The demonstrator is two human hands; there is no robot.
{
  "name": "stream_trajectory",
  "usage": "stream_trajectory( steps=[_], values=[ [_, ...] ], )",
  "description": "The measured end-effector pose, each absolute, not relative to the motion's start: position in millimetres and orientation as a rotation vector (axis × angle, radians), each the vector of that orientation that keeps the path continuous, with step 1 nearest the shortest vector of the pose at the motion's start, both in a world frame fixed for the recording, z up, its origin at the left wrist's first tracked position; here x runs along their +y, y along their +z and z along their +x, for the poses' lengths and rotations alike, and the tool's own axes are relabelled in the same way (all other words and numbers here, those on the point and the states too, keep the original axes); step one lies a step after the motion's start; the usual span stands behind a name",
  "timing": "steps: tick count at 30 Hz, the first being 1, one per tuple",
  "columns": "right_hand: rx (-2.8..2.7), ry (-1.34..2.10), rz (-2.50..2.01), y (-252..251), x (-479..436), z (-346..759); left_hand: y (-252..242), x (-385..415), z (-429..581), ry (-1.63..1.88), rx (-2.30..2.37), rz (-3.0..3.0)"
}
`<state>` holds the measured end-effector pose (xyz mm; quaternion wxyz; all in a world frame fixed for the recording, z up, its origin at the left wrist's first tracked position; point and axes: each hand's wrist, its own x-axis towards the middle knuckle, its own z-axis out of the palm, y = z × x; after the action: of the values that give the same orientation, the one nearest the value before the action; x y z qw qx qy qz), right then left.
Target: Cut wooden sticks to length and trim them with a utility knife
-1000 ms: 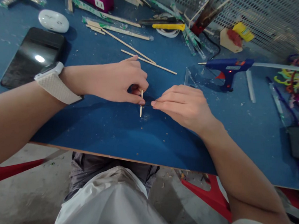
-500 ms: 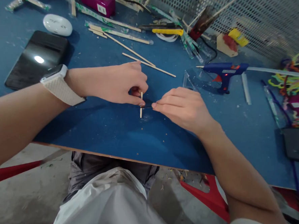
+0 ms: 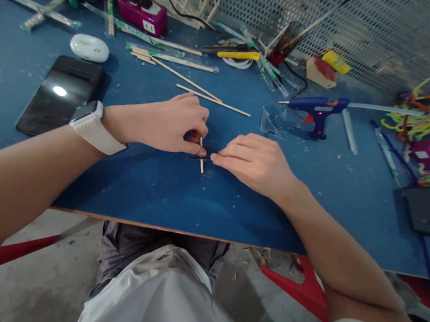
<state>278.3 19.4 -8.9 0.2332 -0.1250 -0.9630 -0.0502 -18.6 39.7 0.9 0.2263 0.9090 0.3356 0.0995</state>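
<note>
1. The left hand pinches a short wooden stick between thumb and forefinger, pressing it down on the blue desk near the middle, a little toward the near edge. The fingers are closed narrowly on the stick just beside the cutting line, so a slip sideways could bring the blade onto a fingertip.

2. The right hand has its fingers closed on a thin dark blade that lies across the stick. The grip is a fingertip pinch; I judge that hard downward pressure could make the blade twist or tip over.

3. The stick is round-looking and held at only one place. It could roll under the blade, giving a slanted cut or splitting along the grain.

4. The free end toward the near side is unsupported; when it parts it may jump off the desk edge onto the floor.

5. Loose sticks lie just beyond the left hand, and a glue gun stands to the far right with a small red light showing. It is well apart from both hands, but a wide reach to the right could knock it.

6. The phone lies at the far left, near the left forearm; a sweep of the arm could push it.
</note>
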Motion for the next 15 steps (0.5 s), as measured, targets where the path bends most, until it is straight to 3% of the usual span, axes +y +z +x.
stream_trajectory(
  steps=[15],
  values=[
    [-2.642,-0.078,-0.356,-2.8,22.5,282.0,2.5,35.9,-18.5,0.322,0.987,2.474]
  ],
)
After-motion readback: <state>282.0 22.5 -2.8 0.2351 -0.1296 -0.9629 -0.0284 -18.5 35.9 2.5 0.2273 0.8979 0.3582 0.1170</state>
